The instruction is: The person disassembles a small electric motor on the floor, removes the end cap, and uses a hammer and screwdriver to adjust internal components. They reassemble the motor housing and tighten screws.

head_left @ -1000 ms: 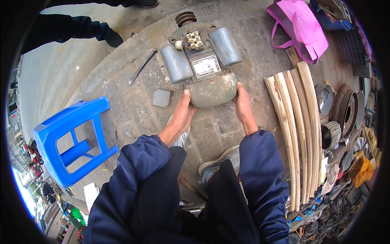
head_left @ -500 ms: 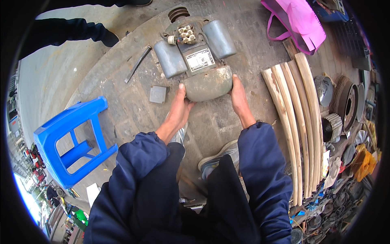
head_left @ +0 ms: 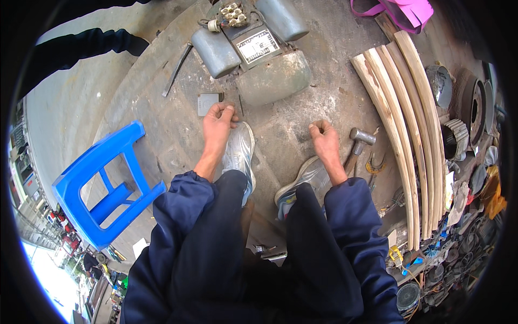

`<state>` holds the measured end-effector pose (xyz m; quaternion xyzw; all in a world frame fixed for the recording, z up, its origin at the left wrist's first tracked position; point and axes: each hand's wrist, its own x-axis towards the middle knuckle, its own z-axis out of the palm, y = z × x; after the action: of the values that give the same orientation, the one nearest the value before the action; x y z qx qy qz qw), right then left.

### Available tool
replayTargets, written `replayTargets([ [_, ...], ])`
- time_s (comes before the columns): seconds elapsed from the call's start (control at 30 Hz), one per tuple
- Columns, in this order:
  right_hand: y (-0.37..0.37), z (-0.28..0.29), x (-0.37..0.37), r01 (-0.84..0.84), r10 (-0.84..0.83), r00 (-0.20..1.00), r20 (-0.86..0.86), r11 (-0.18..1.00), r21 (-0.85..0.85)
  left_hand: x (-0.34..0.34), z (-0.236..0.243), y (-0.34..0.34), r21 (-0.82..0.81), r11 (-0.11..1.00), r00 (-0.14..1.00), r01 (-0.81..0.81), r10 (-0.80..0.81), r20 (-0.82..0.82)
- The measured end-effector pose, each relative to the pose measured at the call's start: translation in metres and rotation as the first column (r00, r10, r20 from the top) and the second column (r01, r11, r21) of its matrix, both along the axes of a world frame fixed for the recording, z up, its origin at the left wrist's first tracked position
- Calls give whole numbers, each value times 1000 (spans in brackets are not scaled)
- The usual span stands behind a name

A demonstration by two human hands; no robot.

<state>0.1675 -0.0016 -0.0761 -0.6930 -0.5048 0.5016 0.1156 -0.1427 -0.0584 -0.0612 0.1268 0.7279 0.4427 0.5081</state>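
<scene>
The grey motor [head_left: 273, 78], with two cylindrical housings, a label and a terminal block, rests on the dirty floor. My left hand [head_left: 218, 131] is curled below it, just under a small square grey cover [head_left: 208, 104]; whatever its fingers hold, if anything, is hidden. My right hand [head_left: 325, 141] is also curled, apart from the motor, with its fingertips' contents unclear. Beside it lies a hammer [head_left: 362, 136] and a small yellowish curved tool [head_left: 375, 164]. A dark metal bar [head_left: 177, 70] lies left of the motor.
A blue plastic stool [head_left: 86, 167] lies tipped at left. Curved wooden poles [head_left: 399, 135], metal drums and rings [head_left: 474, 110], a pink bag [head_left: 407, 13] and cluttered scrap occupy the right. My shoes frame the near floor. Another person's dark-trousered leg [head_left: 89, 48] is at upper left.
Both my hands have let go of the motor and pulled back toward me, fingers now curled. The motor sits higher in the view, and the hammer beside my right hand has become visible.
</scene>
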Motion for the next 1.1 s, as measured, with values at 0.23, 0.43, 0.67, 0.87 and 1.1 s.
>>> replayTargets([
  [0.23,-36,13,-37,-187,188,982,9,981,-44,2,-1,7,-127,931,889,341,-364,-278],
  [0.43,-33,17,-24,-26,23,999,-48,997,-71,-6,-14,33,-110,933,918,343,-358,-174],
  [0.67,-33,5,-34,-22,13,994,-107,996,-82,21,-23,39,-277,847,726,453,-531,-437],
  [0.87,-41,10,-38,-49,33,989,-144,993,-111,58,-36,33,-269,901,712,340,-434,-552],
  [1.1,-44,12,-9,80,-94,989,-114,989,-121,54,-68,32,-305,905,631,297,-426,-648],
])
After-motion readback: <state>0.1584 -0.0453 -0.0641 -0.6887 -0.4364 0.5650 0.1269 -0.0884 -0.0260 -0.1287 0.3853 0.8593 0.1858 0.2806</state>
